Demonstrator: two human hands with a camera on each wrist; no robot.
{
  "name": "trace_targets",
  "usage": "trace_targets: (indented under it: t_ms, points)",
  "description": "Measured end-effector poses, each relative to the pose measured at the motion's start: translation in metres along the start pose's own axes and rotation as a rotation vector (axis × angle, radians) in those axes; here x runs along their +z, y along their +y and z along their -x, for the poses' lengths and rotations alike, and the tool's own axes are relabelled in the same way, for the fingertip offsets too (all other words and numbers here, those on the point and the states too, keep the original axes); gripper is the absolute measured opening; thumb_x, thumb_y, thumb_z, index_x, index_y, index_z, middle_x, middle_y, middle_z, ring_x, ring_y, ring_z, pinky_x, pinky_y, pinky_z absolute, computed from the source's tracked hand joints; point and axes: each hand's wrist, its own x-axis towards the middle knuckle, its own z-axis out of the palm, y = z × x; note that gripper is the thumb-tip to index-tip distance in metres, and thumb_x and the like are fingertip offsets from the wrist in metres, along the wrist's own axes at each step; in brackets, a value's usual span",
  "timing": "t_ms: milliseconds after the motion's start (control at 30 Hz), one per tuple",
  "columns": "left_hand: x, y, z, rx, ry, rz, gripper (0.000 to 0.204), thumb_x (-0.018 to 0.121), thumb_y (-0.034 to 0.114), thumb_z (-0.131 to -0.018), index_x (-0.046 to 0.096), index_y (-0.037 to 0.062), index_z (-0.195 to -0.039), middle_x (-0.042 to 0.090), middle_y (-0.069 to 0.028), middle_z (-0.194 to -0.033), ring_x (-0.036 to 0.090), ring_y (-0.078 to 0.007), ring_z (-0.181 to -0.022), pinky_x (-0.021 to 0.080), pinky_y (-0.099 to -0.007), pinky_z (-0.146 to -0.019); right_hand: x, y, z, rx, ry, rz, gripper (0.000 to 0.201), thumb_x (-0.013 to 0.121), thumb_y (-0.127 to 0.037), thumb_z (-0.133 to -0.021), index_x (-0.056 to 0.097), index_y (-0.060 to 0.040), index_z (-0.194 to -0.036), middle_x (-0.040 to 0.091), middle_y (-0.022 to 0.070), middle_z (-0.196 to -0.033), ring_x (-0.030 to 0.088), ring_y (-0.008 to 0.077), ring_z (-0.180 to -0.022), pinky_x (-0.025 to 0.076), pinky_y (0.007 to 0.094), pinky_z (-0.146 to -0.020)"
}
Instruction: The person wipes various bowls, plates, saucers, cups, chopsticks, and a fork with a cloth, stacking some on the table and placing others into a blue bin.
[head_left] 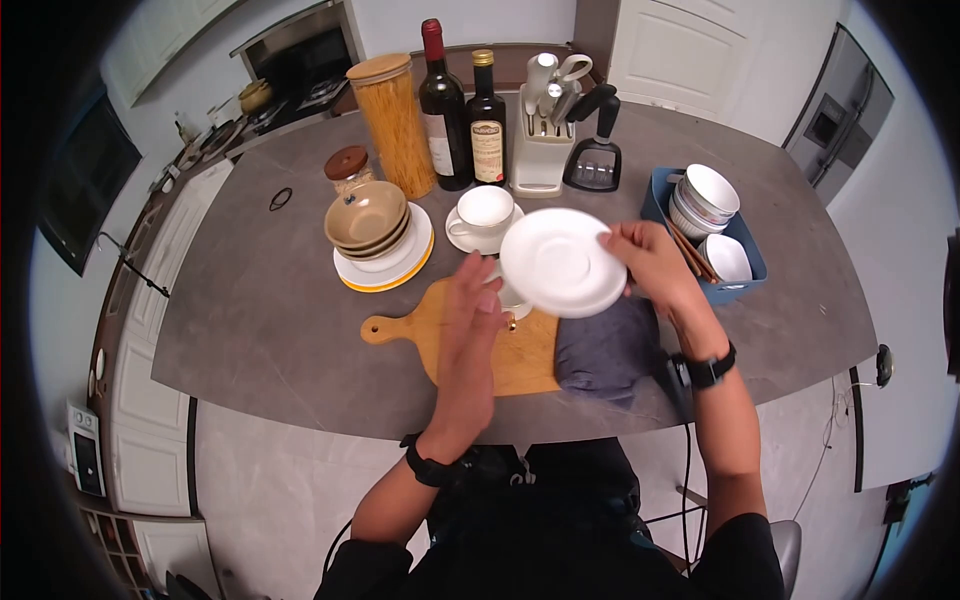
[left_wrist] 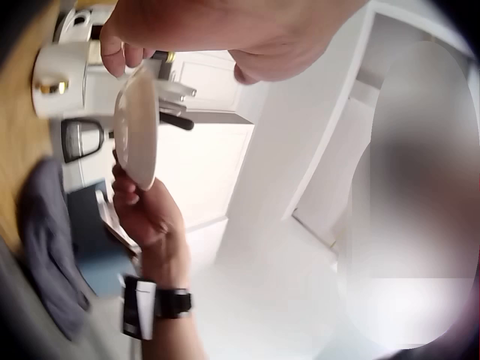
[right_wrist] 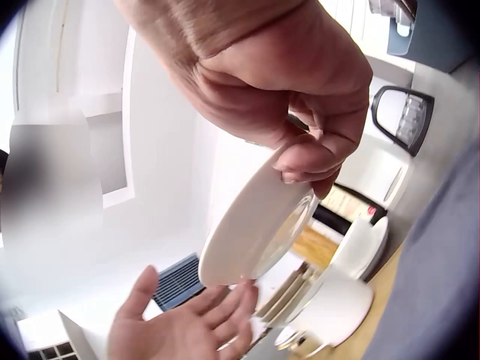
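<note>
A white saucer [head_left: 563, 262] is held in the air above the wooden cutting board [head_left: 525, 360], its rim pinched by my right hand [head_left: 655, 268]. My left hand [head_left: 468, 350] is beside the saucer's left edge with fingers extended; in the right wrist view the left hand [right_wrist: 184, 326] lies palm up near the rim, contact unclear. Behind the saucer, a white cup [right_wrist: 334, 304] with a gold-coloured detail stands on the board, mostly hidden in the head view. A grey cloth [head_left: 605, 350] lies at the board's right end.
Another cup [head_left: 485, 208] sits on a saucer behind. Stacked bowls [head_left: 367, 215] on plates stand left, a blue basket [head_left: 735, 290] of bowls right. Along the back are a pasta jar [head_left: 392, 125], two bottles [head_left: 448, 130] and a knife block [head_left: 537, 155].
</note>
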Motion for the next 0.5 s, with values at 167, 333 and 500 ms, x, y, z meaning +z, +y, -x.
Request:
trace_targets:
  t_ms: [167, 333, 500]
  points:
    - [-0.023, -0.008, -0.011, 0.171, -0.023, -0.873, 0.067, 0.076, 0.029, -0.088, 0.044, -0.0013, -0.139, 0.056, -0.0171, -0.127, 0.063, -0.0292, -0.102, 0.051, -0.0383, -0.083, -0.014, 0.037, -0.058, 0.04, 0.227, 0.071, 0.028, 0.056, -0.014, -0.102, 0.061, 0.0131, -0.108, 0.066, 0.0123, -0.086, 0.066, 0.0156, -0.061, 0.057, 0.0268, -0.051]
    - [-0.028, -0.027, -0.018, 0.192, -0.085, -1.001, 0.063, 0.075, 0.026, -0.09, 0.046, 0.0004, -0.14, 0.062, -0.0106, -0.093, 0.061, -0.0209, -0.068, 0.052, -0.0342, -0.068, -0.018, 0.062, -0.079, 0.138, 0.319, 0.042, 0.033, 0.054, -0.009, -0.102, 0.054, 0.0195, -0.118, 0.065, 0.0197, -0.098, 0.07, 0.0228, -0.066, 0.064, 0.0329, -0.056]
    - [-0.026, -0.025, -0.026, 0.042, -0.151, -0.975, 0.071, 0.073, 0.022, -0.091, 0.038, 0.0003, -0.149, 0.067, -0.0118, -0.078, 0.068, -0.0242, -0.068, 0.052, -0.0357, -0.066, -0.026, 0.077, -0.079, 0.181, 0.3, -0.001, 0.035, 0.057, -0.01, -0.101, 0.054, 0.02, -0.119, 0.066, 0.0197, -0.099, 0.071, 0.0234, -0.07, 0.065, 0.0337, -0.057]
